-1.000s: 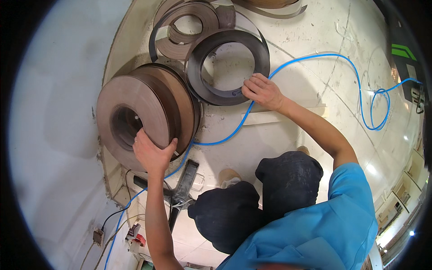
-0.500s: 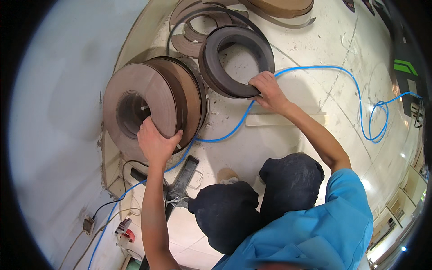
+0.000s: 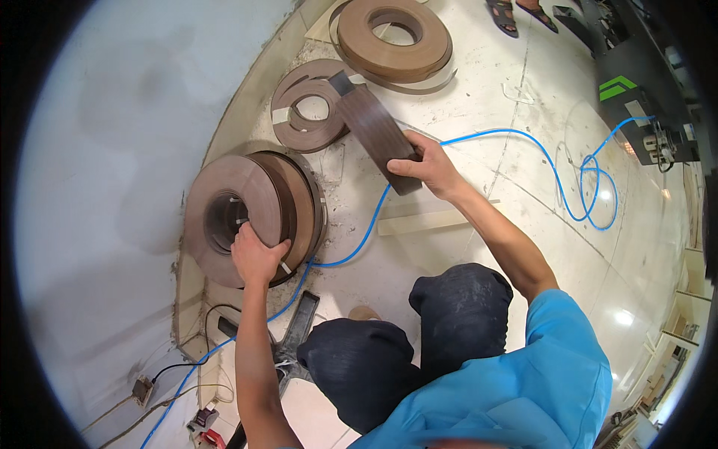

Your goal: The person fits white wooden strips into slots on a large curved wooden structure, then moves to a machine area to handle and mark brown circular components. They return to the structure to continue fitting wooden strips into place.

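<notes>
While the front edge-banding roll (image 3: 250, 187) of the standing row (image 3: 297, 198) is gripped by the half-closed left hand (image 3: 259, 257) between core and rim, the flat coil (image 3: 308, 135) beyond is untouched, and a dark-brown roll (image 3: 370, 127), already held apart, is clasped on edge by the partly closed right hand (image 3: 428, 166).

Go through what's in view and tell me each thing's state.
Right hand: closed on dark coil
Dark coil: tilted, seen edge-on
Left hand: gripping front coil
Front coil: wound, standing on edge
Far coil: lying flat, outer strip loose
Blue hose: partly looped
Pale strip: lying flat
</notes>
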`<move>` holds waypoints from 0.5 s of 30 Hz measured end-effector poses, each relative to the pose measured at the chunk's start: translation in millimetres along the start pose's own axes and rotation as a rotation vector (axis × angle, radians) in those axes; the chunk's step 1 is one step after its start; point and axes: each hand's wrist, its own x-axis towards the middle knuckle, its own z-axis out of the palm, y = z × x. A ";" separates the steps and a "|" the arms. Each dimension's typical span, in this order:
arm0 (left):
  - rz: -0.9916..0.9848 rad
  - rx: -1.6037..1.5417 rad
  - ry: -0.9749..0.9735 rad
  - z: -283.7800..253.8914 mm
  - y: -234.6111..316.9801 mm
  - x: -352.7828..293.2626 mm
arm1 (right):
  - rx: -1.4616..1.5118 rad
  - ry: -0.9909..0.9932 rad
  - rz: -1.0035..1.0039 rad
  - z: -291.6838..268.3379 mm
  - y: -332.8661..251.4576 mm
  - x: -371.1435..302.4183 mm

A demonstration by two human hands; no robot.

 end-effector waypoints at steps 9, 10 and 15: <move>0.345 -0.076 0.459 -22.4 51.0 -5.7 | 0.179 0.053 -0.122 -4.2 -67.0 -74.4; 0.399 -0.189 0.486 -33.7 75.0 -9.9 | 0.160 0.069 -0.121 -4.6 -77.1 -80.5; 0.279 -1.691 -0.892 -112.6 226.7 -15.2 | 0.021 0.078 -0.248 5.2 -117.3 -106.1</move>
